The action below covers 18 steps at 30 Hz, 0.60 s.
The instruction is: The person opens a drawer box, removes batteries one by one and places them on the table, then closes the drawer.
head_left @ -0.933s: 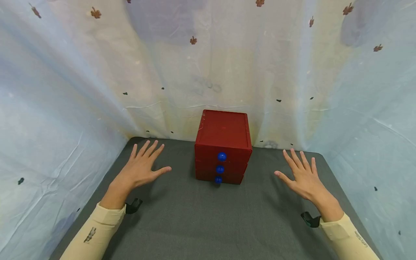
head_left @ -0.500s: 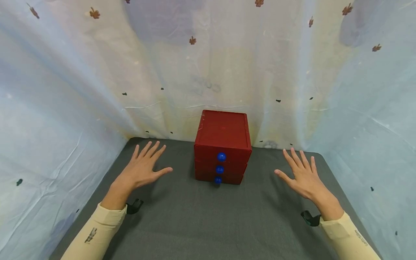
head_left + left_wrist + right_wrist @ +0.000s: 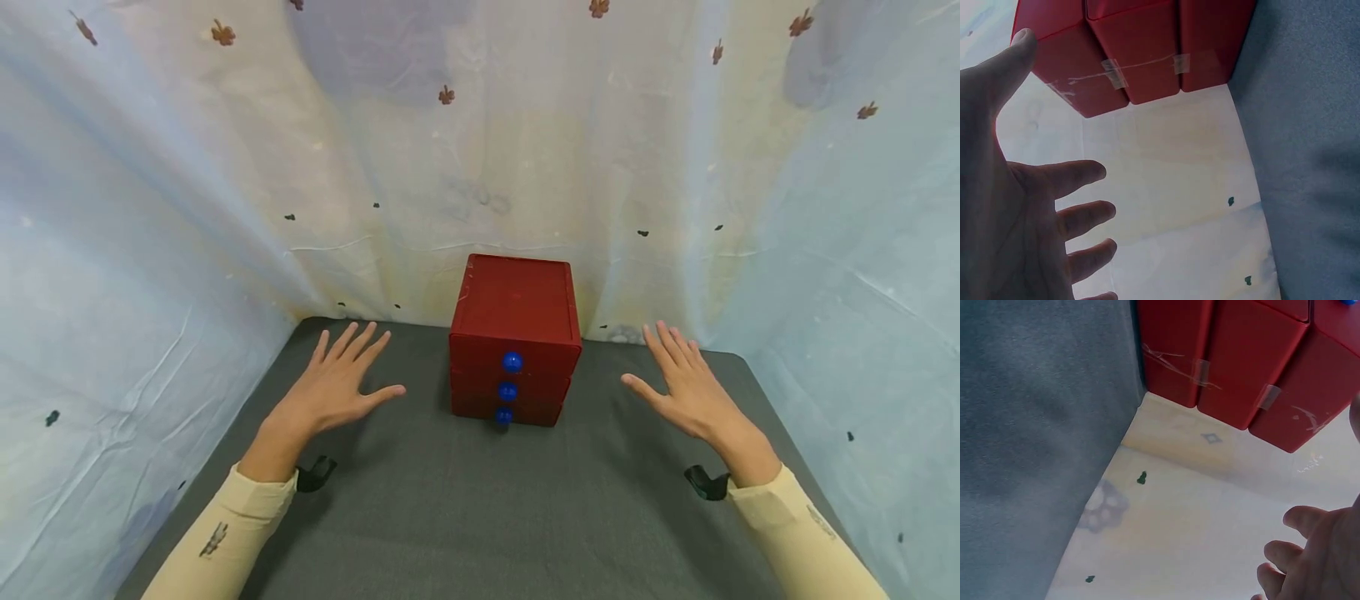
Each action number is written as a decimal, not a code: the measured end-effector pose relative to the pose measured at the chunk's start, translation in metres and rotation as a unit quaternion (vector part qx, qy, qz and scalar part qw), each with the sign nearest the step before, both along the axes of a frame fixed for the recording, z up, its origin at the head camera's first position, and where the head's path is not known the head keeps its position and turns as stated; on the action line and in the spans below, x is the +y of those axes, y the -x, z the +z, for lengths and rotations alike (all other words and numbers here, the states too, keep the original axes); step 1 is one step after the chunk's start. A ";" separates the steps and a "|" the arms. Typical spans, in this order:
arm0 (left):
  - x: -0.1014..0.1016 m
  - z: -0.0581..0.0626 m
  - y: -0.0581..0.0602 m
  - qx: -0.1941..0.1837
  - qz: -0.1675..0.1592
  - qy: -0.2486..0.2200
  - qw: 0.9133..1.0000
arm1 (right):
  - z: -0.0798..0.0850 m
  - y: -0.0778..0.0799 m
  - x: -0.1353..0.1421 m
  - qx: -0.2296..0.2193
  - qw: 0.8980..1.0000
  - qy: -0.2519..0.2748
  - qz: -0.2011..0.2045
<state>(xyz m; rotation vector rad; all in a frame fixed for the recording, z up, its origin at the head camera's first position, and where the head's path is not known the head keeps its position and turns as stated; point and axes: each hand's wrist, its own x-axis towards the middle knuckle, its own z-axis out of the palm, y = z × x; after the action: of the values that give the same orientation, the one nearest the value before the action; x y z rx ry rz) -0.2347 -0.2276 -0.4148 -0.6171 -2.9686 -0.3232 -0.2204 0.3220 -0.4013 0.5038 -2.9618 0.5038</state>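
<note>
A red box of three stacked drawers [image 3: 516, 300] stands toward the back of the grey table [image 3: 480, 517]. Each drawer front has a round blue knob, the top knob [image 3: 512, 362] being the highest; all drawers look closed. To the box's left hovers my left hand [image 3: 326, 396], fingers spread and holding nothing. My right hand [image 3: 686, 387] is at the box's right, also with fingers extended and nothing in it. Both hands are apart from the box. In the left wrist view, clear tape [image 3: 1114, 74] bridges the drawer units' side; similar tape strips [image 3: 1269, 397] show in the right wrist view.
A pale patterned curtain [image 3: 517, 150] hangs behind the table and along both sides, close to its edges. Each wrist wears a black strap mount, the left mount [image 3: 316, 474] and the right mount [image 3: 707, 482].
My right hand has moved a little inward and forward, toward the box. My left hand has drifted slightly to the right. The drawer box has stayed in place.
</note>
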 end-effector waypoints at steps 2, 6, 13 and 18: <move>0.002 0.002 -0.001 0.000 -0.002 -0.002 1.000 | 0.003 0.004 -0.003 -0.002 1.000 0.002 0.005; 0.006 0.005 -0.003 -0.004 -0.009 -0.003 1.000 | 0.009 0.010 -0.011 -0.003 1.000 0.006 0.004; 0.011 0.006 -0.004 0.005 -0.018 0.005 1.000 | 0.018 0.019 -0.025 0.008 1.000 0.005 0.016; 0.016 0.007 -0.004 0.008 -0.024 0.006 1.000 | 0.027 0.023 -0.034 0.008 1.000 0.001 0.024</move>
<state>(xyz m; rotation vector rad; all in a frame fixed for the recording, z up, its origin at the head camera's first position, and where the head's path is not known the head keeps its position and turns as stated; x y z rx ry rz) -0.2304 -0.2119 -0.4079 -0.6890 -2.9455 -0.3040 -0.2431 0.2878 -0.3741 0.5774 -2.9412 0.5042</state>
